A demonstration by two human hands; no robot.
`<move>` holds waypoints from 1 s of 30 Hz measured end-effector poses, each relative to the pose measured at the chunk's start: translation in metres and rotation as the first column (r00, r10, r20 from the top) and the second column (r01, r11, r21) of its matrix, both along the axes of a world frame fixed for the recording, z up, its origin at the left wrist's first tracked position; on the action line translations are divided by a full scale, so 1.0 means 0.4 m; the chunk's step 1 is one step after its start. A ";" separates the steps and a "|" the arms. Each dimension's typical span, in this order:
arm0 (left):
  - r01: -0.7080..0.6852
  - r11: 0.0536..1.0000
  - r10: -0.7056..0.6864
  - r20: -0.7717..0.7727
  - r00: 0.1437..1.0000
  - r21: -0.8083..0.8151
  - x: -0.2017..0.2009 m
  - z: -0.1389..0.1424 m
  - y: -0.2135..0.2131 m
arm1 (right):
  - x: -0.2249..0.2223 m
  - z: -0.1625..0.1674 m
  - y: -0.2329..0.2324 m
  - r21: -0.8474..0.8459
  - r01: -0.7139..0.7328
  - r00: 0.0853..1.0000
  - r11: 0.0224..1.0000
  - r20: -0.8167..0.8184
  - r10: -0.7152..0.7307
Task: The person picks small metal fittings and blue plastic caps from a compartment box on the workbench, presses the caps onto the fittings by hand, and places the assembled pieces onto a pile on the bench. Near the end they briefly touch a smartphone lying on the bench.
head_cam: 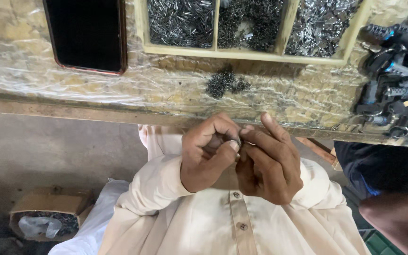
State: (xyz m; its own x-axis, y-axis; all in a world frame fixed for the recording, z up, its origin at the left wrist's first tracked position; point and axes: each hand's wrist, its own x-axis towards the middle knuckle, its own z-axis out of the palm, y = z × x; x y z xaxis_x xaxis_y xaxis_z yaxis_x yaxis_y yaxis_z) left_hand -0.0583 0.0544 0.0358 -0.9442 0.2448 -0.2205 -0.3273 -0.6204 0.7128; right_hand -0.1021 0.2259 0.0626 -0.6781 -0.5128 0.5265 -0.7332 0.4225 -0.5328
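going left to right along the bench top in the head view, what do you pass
black phone → wooden tray of small metal parts in three compartments, with a small loose pile of dark metal bits just below it → heap of black and silver assembled parts

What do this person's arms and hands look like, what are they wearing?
Both hands, the left hand and right hand, are bare: no gloves, rings or watch in view. Both arms are covered to the wrist by long, loose cream sleeves of a buttoned shirt in the same cloth, slightly creased.
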 end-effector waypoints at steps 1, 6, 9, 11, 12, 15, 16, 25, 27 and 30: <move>0.029 1.000 -0.029 0.003 1.000 0.004 -0.001 -0.002 -0.006 | 0.004 -0.008 0.009 -0.004 -0.008 1.000 1.000 -0.003 0.008; -0.012 1.000 0.012 0.003 1.000 -0.004 0.010 -0.003 0.017 | 0.008 -0.037 0.004 -0.087 0.064 0.996 0.994 -0.060 -0.069; -0.121 0.993 0.121 0.006 0.993 -0.012 0.024 -0.001 0.050 | -0.001 -0.032 -0.012 -0.139 0.115 0.986 0.984 -0.101 -0.130; -0.144 0.986 0.144 -0.007 0.990 -0.080 0.032 -0.003 0.056 | -0.001 -0.022 -0.004 -0.093 0.062 0.995 0.994 -0.070 -0.069; -0.123 0.985 0.126 0.014 0.992 -0.118 0.034 -0.006 0.052 | 0.000 -0.018 0.007 -0.087 0.025 0.992 0.996 0.128 -0.013; -0.081 0.962 0.070 -0.050 0.996 -0.259 0.033 -0.011 0.037 | 0.009 -0.013 0.065 -0.168 -0.023 0.805 0.985 0.581 0.118; -0.070 0.948 0.043 -0.094 0.995 -0.310 0.030 -0.012 0.032 | 0.009 -0.016 0.084 -0.234 0.008 0.740 0.972 0.656 0.151; -0.021 0.934 -0.035 -0.151 0.988 -0.356 -0.004 -0.011 0.006 | -0.069 0.017 0.066 -0.246 -0.104 0.682 0.964 0.687 0.249; -0.006 0.964 -0.019 -0.089 0.996 -0.267 -0.004 -0.012 0.006 | -0.078 0.047 0.048 -0.228 -0.094 0.670 0.969 0.705 0.231; -0.027 0.994 0.021 -0.057 0.998 -0.110 -0.008 -0.013 0.007 | -0.107 0.094 0.068 0.021 -0.158 0.866 0.987 0.482 0.128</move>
